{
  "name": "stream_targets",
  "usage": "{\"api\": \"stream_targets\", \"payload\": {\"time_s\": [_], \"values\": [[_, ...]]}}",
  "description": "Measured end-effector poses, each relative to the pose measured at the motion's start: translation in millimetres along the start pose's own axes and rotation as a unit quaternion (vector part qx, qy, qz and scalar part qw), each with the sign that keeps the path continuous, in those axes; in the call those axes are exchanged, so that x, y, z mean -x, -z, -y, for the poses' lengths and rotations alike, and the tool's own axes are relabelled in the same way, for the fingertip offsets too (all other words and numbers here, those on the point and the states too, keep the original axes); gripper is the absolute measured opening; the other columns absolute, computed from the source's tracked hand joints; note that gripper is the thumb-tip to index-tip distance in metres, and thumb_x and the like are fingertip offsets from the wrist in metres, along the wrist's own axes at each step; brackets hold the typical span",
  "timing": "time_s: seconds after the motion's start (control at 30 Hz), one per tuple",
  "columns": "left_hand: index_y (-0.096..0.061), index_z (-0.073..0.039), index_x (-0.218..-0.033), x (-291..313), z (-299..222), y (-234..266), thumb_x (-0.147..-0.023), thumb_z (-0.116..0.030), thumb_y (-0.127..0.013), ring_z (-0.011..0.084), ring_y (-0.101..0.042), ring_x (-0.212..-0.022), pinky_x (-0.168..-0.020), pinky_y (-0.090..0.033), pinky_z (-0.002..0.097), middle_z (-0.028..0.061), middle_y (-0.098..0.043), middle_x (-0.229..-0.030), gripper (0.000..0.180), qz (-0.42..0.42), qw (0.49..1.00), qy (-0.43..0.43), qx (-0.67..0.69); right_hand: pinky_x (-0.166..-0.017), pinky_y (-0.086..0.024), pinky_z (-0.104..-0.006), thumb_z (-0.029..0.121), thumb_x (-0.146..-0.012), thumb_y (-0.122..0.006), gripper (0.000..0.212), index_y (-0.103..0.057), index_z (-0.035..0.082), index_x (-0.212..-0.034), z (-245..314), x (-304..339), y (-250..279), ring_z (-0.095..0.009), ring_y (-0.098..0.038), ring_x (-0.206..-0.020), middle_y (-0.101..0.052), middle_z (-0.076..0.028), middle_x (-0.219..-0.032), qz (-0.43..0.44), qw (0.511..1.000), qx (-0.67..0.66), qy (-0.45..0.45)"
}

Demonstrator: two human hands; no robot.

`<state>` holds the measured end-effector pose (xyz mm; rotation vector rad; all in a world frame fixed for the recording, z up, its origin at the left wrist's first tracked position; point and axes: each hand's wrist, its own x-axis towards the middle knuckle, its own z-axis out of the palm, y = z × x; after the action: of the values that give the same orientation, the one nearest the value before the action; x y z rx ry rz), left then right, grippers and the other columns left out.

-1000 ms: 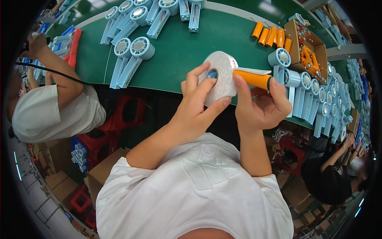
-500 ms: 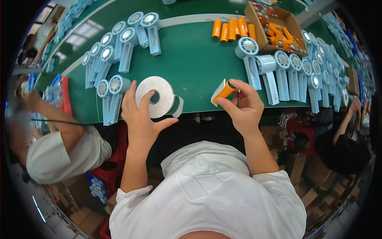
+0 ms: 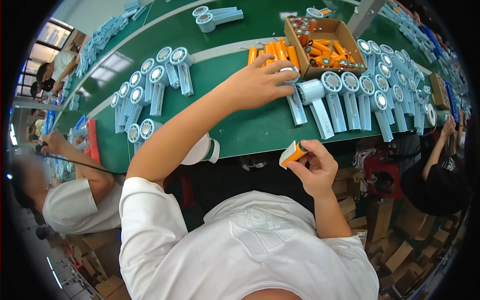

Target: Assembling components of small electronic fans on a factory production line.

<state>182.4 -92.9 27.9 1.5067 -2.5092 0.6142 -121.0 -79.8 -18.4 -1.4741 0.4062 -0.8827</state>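
My right hand, near the table's front edge, pinches an orange cylindrical battery with a white strip stuck along its side. Stretched far across the table, my left hand has its fingers spread over the head of a light blue handheld fan; whether they touch it I cannot tell. Several orange batteries stand just behind that hand. A roll of white tape with a loose end lies at the table edge, partly covered by my left forearm.
A cardboard box of orange batteries stands at the back. Rows of blue fans fill the right side; another group stands at left. Co-workers sit on both sides, near a red bin at left. Cartons lie below.
My left hand has left the tape roll and reached forward and right to the fan. My right hand, still holding the battery, has come lower and slightly right. The view has shifted.
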Motion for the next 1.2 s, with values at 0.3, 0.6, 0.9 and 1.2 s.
{"api": "stream_targets", "payload": {"time_s": [0.3,0.6,0.9,1.2], "values": [[-0.074,-0.019,-0.103,-21,10,-3,-0.095,-0.020,-0.075,0.0327,-0.051,-0.140,-0.114,-0.049,0.0475,0.0066,-0.059,-0.141,0.008,0.084,0.991,-0.048,0.093,-0.070,-0.053,-0.0210,-0.016,-0.076,-0.088,0.058,-0.072,0.000,-0.129,-6,23,18,-0.015,-0.067,-0.091,-0.075,-0.010,-0.116,-0.016,0.998,-0.030,-0.055],[-0.074,-0.015,-0.097,36,-32,53,-0.096,-0.015,-0.074,0.0310,-0.055,-0.121,-0.101,-0.054,0.0412,0.0056,-0.058,-0.132,0.002,0.164,0.985,-0.033,0.042,-0.078,-0.063,-0.0281,-0.016,-0.080,-0.086,0.065,-0.060,0.000,-0.138,-2,8,25,-0.022,-0.072,-0.097,-0.069,-0.016,-0.123,-0.075,0.974,-0.175,-0.123],[-0.073,-0.012,-0.091,34,-20,46,-0.093,-0.010,-0.076,0.0278,-0.062,-0.113,-0.099,-0.054,0.0427,0.0043,-0.067,-0.118,0.004,0.204,0.950,0.070,0.224,-0.073,-0.062,-0.0268,-0.015,-0.078,-0.090,0.066,-0.057,0.004,-0.132,-8,-33,20,-0.021,-0.070,-0.093,-0.068,-0.016,-0.120,-0.083,0.995,-0.031,0.043],[-0.068,-0.009,-0.088,61,-31,24,-0.086,-0.002,-0.081,0.0296,-0.066,-0.130,-0.108,-0.051,0.0444,0.0025,-0.074,-0.123,0.015,0.002,0.952,0.041,0.304,-0.065,-0.057,-0.0253,-0.010,-0.077,-0.094,0.066,-0.058,0.009,-0.129,-29,-49,32,-0.018,-0.067,-0.085,-0.071,-0.014,-0.114,-0.005,0.964,0.106,0.242]]}}
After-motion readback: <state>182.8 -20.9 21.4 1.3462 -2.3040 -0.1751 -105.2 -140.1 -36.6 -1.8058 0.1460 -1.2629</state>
